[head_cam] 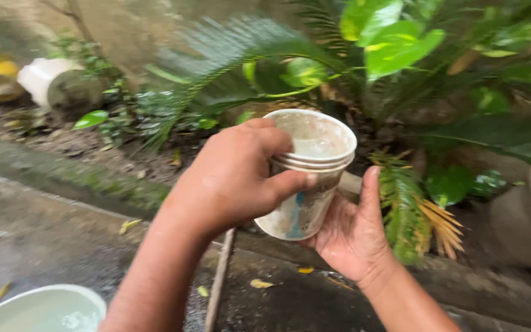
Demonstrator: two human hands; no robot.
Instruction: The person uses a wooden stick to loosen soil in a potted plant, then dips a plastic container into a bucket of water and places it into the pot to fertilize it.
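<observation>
Cups (307, 172), looking like a small nested stack of dirty white plastic ones with a bluish mark down the side, being held up in the middle of the view, tilted a bit so the open mouth is facing up and to the right. Left hand (235, 178) wrapping around the upper part from the left, thumb pressing across the front just under the rim, fingers curling over the far edge, so that grip is closing firmly on the stack. Right hand (355, 230) cupping the bottom from below and the right, palm up, thumb pointing up beside the wall of the stack, touching the base, so holding it too, more loosely.

Hovering over a wet concrete floor (44, 240) with a few yellow fallen leaves lying around. Sitting at the bottom left corner, a pale basin (38, 307) with water in it, well apart from both hands. Running down under the left forearm, a thin stick (219, 276). Growing right behind, a garden bed with a fern-like palm (228, 55) and broad green leaves (395, 43). Lying tipped in the far left background, a white pot (56, 83).
</observation>
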